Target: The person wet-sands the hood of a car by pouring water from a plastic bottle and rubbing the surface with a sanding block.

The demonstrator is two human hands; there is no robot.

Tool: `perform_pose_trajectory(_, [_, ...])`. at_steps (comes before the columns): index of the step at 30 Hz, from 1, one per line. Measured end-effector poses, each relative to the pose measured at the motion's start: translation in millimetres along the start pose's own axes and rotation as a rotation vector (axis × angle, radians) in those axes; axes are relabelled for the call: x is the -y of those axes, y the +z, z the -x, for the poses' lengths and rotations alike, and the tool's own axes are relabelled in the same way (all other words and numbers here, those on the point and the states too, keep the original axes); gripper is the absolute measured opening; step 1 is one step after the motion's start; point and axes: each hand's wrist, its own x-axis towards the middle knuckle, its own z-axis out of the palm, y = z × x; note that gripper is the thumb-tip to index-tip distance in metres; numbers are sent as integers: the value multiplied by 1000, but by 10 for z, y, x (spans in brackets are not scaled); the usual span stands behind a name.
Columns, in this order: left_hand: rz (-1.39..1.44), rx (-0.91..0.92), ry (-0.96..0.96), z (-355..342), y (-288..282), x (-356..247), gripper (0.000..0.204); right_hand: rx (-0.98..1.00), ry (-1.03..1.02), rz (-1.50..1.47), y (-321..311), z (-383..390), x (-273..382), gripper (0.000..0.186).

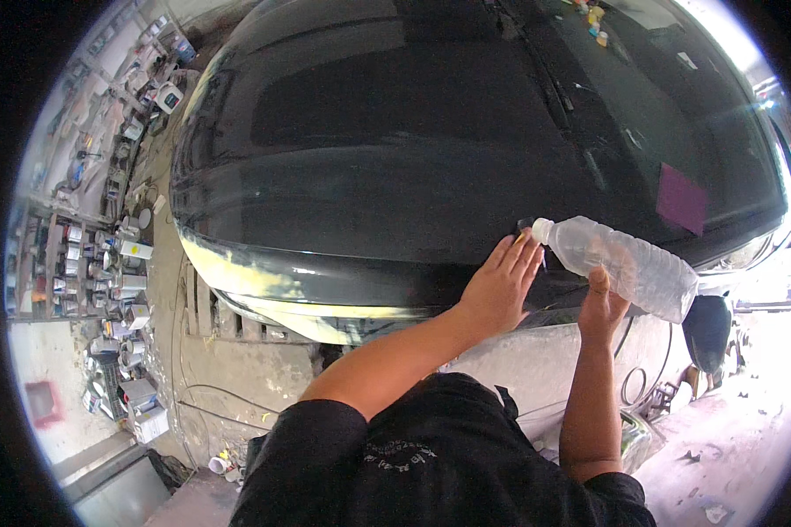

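My right hand (603,306) grips a large clear plastic bottle (650,274) from below. The bottle lies tilted over the car's near side, its white neck end (542,231) pointing left, close to my left fingertips. Flat against the dark panel rests my left hand (506,279), fingers stretched out and pointing away from me. A small dark piece (525,225) shows at those fingertips; what it is I cannot make out. Beneath both hands spreads the black car hood (351,193), with pale yellow patches (237,274) along its front corner.
A purple sheet (681,198) lies on the windshield at the right. Beyond it are small coloured items (596,19). The side mirror (710,329) sticks out at the right. Shelves with cans and bottles (79,263) line the left wall. Hoses (224,391) run across the floor.
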Motion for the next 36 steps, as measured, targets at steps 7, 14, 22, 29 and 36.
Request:
perform_pose_trajectory(7, [-201,-35,-376,771,-439,961,86,-72,-5,49,-540,110,-125,64])
perform_pose_trajectory(14, [-305,11,-751,809,-644,1620,85,-126,37,28,-890,275,-196,64])
perform_pose_trajectory(22, [-128,-176,-85,-721,208,-112,95,-176,8,-32,-1040,287,-165,59])
perform_pose_trajectory(29, [-275,45,-292,191,-350,718,98,-206,64,-70,-1108,235,-155,58])
perform_pose_trajectory(36, [-289,2,-526,-668,-155,640,94,-208,27,14,-1275,277,-260,63])
